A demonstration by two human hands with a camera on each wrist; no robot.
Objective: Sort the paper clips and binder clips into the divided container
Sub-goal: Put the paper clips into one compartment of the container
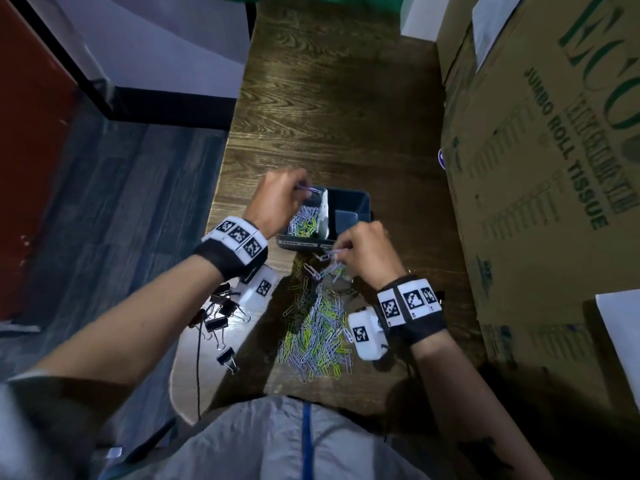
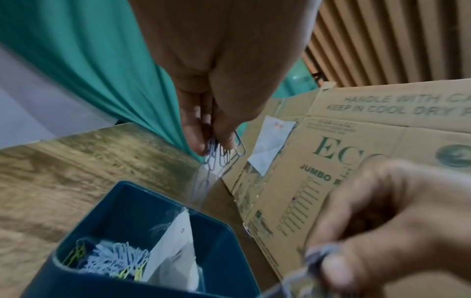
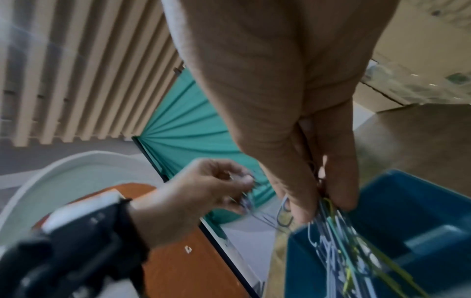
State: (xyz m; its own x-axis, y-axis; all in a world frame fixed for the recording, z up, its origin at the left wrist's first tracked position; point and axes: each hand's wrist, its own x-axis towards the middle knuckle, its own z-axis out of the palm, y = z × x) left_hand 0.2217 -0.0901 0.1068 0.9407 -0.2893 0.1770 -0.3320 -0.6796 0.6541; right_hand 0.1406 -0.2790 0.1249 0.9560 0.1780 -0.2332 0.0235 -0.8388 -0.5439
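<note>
A dark blue divided container stands mid-table, with a white card upright inside as a divider. Its left compartment holds purple, white and yellow paper clips. My left hand hovers over that compartment and pinches a few purple clips. My right hand is just in front of the container and pinches a bunch of mixed clips that dangle from the fingertips. A loose pile of paper clips lies nearer me. Black binder clips lie at the table's left edge.
A large cardboard box printed "JUMBO ROLL TISSUE" fills the table's right side, close to the container. The wooden table stretches away behind the container. Its left edge drops to a dark floor. Green cloth hangs at the far end.
</note>
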